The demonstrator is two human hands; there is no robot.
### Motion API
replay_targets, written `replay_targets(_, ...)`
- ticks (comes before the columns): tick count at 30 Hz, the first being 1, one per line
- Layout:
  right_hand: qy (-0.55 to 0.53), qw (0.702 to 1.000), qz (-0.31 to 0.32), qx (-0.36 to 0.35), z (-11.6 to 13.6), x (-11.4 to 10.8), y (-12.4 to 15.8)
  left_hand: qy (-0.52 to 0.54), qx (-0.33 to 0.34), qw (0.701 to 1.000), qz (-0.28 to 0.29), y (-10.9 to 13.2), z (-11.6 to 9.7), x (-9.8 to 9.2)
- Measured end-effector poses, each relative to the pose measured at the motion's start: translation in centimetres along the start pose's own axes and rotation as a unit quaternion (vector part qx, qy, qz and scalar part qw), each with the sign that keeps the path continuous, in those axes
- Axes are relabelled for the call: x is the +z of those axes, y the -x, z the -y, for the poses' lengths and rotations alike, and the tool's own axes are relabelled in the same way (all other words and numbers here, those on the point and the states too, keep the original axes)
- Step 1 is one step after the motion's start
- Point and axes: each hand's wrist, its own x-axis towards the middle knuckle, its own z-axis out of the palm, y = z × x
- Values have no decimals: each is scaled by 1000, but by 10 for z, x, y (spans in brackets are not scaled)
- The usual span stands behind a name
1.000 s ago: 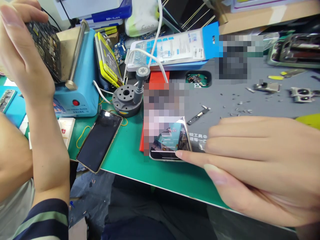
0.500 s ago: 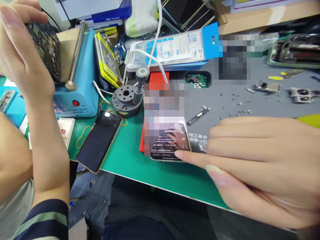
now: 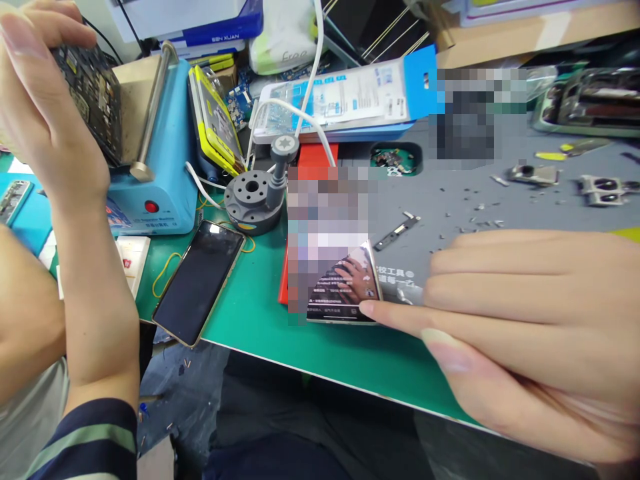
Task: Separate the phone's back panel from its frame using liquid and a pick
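Note:
My right hand [image 3: 530, 320] holds nothing; its index finger is stretched out and the tip touches the lower right corner of a lit smartphone [image 3: 333, 293]. Its other fingers are bent, with the thumb below. Text and a picture of a hand show on the screen, whose upper part is pixelated. The phone lies over a red box [image 3: 318, 157]. At the upper left, my left hand [image 3: 37, 73] curls its fingers over the top edge of a dark, board-like electronic part [image 3: 93, 100]. That part's left side is hidden behind the hand.
A blue screen separator machine [image 3: 173, 193] stands behind my left arm. Before it lies a dark-screened phone [image 3: 200, 283], beside a grey round stand [image 3: 254, 203]. Small metal parts [image 3: 535, 175] and screws are scattered on the grey mat [image 3: 430, 200]. A bare limb [image 3: 25, 300] shows at the left.
My right index fingertip has slid a little to the right along the bottom of the smartphone screen. The left hand has stayed still.

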Motion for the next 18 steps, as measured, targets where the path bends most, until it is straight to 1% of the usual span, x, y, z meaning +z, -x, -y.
replay_targets(5, 3, 1000, 1, -6, 0, 0, -1, -35, -29, 999, -4, 3, -11, 1)
replay_targets(9, -3, 1000, 4, -10, -1, 0, -1, 25, 20, 999, 6, 2, -12, 1)
replay_targets(13, -10, 1000, -1, -6, -1, 1, 0, 19, 30, 999, 23, 1, -6, -4)
replay_targets(15, -13, 1000, 0, -6, -1, 1, 0, 9, 21, 999, 22, 1, -6, -5)
replay_targets(18, -15, 1000, 0, -11, -1, 1, -1, -1, -19, 1000, 6, 2, -12, -3)
